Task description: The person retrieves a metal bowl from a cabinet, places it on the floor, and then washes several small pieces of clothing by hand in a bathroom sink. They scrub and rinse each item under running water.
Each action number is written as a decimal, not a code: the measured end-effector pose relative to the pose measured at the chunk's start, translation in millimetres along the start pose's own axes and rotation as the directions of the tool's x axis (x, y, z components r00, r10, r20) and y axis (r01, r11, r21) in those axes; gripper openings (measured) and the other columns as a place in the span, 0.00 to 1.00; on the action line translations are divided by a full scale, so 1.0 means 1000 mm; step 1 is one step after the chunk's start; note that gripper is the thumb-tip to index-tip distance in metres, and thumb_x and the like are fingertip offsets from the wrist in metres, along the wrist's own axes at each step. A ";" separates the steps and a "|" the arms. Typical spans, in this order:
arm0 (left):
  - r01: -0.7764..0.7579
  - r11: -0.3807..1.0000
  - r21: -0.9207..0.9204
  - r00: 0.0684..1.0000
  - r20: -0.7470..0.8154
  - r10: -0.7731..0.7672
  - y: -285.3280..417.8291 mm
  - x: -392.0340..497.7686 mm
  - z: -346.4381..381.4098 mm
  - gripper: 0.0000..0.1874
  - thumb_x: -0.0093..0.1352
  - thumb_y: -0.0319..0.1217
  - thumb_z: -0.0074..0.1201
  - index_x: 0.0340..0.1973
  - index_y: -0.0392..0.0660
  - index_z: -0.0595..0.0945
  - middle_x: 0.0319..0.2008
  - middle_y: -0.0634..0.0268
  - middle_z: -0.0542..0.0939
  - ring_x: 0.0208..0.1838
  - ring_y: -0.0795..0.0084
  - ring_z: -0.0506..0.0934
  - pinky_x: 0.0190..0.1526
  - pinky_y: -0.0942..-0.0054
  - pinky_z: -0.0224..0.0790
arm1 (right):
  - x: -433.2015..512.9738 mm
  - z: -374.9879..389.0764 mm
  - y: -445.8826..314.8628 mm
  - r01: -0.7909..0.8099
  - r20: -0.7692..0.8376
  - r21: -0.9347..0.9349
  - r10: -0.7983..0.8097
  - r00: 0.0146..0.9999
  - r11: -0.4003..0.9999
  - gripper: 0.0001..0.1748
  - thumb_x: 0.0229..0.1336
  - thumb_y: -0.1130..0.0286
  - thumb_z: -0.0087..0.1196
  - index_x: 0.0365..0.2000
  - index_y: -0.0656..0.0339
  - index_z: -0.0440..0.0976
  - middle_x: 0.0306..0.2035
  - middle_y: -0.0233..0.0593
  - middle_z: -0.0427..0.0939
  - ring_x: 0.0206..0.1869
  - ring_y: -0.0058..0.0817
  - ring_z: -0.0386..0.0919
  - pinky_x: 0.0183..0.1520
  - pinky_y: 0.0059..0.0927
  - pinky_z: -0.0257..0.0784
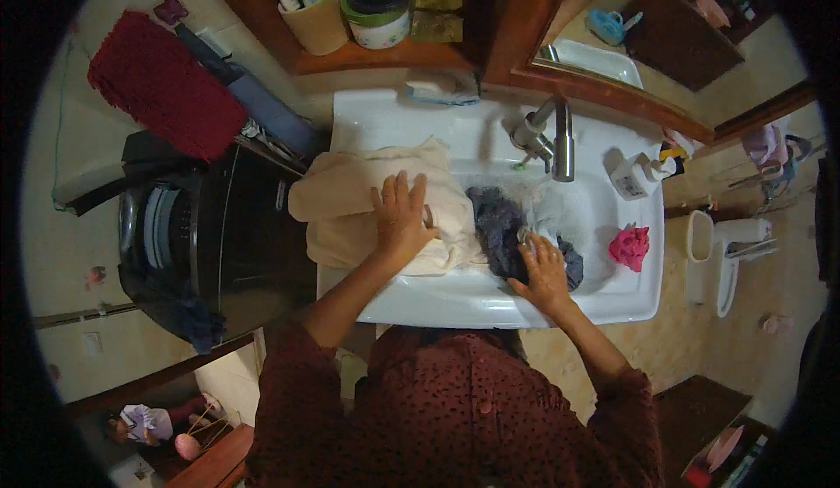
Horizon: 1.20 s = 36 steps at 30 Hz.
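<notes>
My left hand [401, 222] rests spread on a folded cream cloth, perhaps a towel [354, 189], lying over the left side of a white ceramic washbasin [459, 301]. At the front of the bowl, my right hand [546, 270] touches a dark wet cloth [495, 225]; its fingertips are near a small object that I cannot make out. Pale material, suds or a light cloth, lies beyond the fingers. Above the bowl stands a metal faucet [563, 143]. A crumpled pink item [629, 249] sits on the basin's right side.
A white pump bottle [631, 179] stands at the basin's right rear. Behind are a wooden shelf [387, 60] with a cup and jar, and a framed mirror. At left, a black washing machine [262, 225] adjoins the basin, below a red shaggy cloth [167, 87]. Another person [154, 422] is at lower left.
</notes>
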State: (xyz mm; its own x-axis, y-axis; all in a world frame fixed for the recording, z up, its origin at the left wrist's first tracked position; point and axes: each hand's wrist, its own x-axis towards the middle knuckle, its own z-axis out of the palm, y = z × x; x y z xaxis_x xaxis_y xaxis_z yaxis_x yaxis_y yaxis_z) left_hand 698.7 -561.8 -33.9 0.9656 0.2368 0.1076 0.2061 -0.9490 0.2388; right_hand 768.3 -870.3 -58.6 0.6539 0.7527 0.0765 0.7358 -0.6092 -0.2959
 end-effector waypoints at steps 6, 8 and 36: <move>-0.096 0.980 -0.176 0.953 0.268 0.141 0.014 -0.020 0.089 0.33 0.53 0.35 0.65 0.55 0.43 0.73 0.54 0.52 0.71 0.61 0.51 0.67 0.53 0.46 0.60 | 0.025 0.024 0.024 -0.099 0.078 -0.070 0.105 0.991 0.993 0.40 0.34 0.64 0.70 0.55 0.49 0.70 0.63 0.42 0.64 0.65 0.46 0.61 0.64 0.50 0.56; -0.045 0.929 -0.367 0.931 0.322 0.172 0.023 -0.019 0.121 0.30 0.54 0.32 0.62 0.53 0.42 0.74 0.54 0.52 0.72 0.58 0.51 0.71 0.52 0.47 0.63 | 0.027 0.015 0.022 -0.195 0.050 -0.087 0.199 0.979 0.977 0.35 0.38 0.66 0.68 0.52 0.53 0.72 0.60 0.42 0.68 0.61 0.46 0.66 0.61 0.50 0.59; -0.160 0.987 -0.004 0.985 0.059 0.160 0.007 -0.007 0.111 0.31 0.63 0.44 0.57 0.60 0.46 0.74 0.65 0.52 0.60 0.64 0.43 0.58 0.63 0.48 0.52 | 0.085 0.098 -0.065 0.077 -0.225 -0.038 -0.083 0.971 0.996 0.35 0.51 0.64 0.56 0.60 0.61 0.63 0.58 0.48 0.68 0.58 0.48 0.67 0.56 0.54 0.63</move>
State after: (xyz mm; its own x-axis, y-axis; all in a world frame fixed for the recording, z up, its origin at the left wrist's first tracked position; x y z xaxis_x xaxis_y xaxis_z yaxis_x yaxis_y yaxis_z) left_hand 710.5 -592.9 -140.1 0.9937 0.0695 0.0875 0.0485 -0.9738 0.2220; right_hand 758.7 -742.6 -126.7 0.6133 0.7252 0.3130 0.7898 -0.5587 -0.2532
